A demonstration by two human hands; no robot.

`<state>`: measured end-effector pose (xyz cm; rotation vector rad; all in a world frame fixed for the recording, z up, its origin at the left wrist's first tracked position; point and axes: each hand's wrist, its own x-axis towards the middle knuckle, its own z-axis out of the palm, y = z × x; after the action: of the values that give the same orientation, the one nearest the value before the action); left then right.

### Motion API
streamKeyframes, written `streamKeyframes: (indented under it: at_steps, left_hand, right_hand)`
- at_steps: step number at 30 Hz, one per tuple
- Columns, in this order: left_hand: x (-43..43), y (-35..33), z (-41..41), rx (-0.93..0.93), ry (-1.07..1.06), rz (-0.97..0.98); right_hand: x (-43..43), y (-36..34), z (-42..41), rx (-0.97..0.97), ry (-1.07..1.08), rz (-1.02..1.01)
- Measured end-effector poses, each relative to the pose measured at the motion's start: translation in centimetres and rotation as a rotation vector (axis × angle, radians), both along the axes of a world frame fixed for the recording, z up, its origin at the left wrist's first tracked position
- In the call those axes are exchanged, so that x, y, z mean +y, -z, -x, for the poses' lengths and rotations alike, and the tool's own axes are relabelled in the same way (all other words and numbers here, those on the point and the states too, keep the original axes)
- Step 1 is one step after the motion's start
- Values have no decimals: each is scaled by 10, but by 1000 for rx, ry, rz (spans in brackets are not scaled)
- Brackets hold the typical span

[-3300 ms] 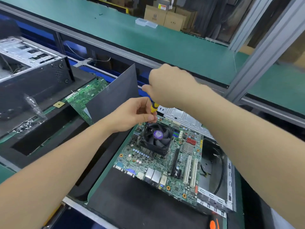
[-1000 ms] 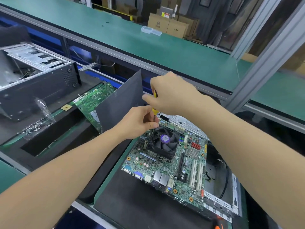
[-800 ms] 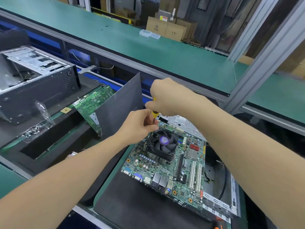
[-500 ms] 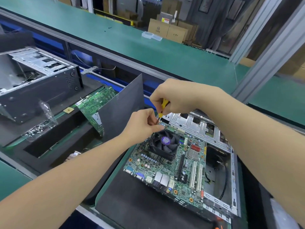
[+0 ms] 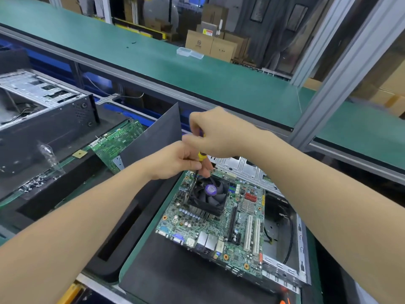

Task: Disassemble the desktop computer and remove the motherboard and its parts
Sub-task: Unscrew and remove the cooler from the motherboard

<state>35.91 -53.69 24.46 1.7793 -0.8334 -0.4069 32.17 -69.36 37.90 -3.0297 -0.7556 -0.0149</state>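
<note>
Two grips on one screwdriver at the fan's far corner.
The one motherboard (image 5: pixel 219 224) lies just below the grips, on an open case (image 5: pixel 282 257). Its single fan (image 5: pixel 208 194) sits right under them, and two white slots (image 5: pixel 252 235) lie to their lower right. The left grip (image 5: pixel 175 161) pinches the screwdriver (image 5: pixel 201 155) low down, and the right grip (image 5: pixel 215 134), just above, curls round its handle. The tip is hidden. Left of the grips are one dark sheet (image 5: pixel 153 137), a second board (image 5: pixel 116 143) and a second case (image 5: pixel 43 121). Beyond, one clear box (image 5: pixel 189 52) lies on the green surface (image 5: pixel 219 84).

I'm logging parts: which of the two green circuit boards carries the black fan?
The near board lying in the centre, fan on top; the other board leans tilted behind the grey sheet, farther left.
</note>
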Motion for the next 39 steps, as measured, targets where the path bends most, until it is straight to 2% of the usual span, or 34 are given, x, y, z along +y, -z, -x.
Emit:
streamKeyframes:
  at_steps: [2,4,8,11,15,20,25,27,31,33,36,39]
  left_hand:
    - [-1,1,-1,-8,-10,5]
    - [0,1,-1,-14,-13,6]
    - [-3,5,3,-11,-69,46]
    - [-5,11,4,-9,-150,117]
    - [-11,16,6,25,-254,203]
    - [-16,23,6,36,-377,230]
    - [-12,25,10,76,-423,258]
    - [-15,24,9,87,-415,245]
    - [-24,18,11,14,-414,140]
    - [-24,19,13,-5,-419,122]
    - [-25,21,14,-4,-436,137]
    - [-26,25,13,22,-452,186]
  right_hand:
    - [6,-2,7,-200,216,132]
    - [12,0,11,-238,271,251]
    - [9,2,3,-56,129,269]
    - [2,-7,0,-28,-22,346]
    - [-9,-17,-6,45,-133,289]
    - [-12,-24,-12,37,-220,242]
    - [-13,-23,-7,82,-248,64]
    - [-13,-21,-4,18,-205,92]
    - [-3,-6,0,-207,170,192]
    - [0,3,2,-208,266,207]
    - [-3,11,-1,-200,331,169]
    - [-6,10,-6,-121,237,106]
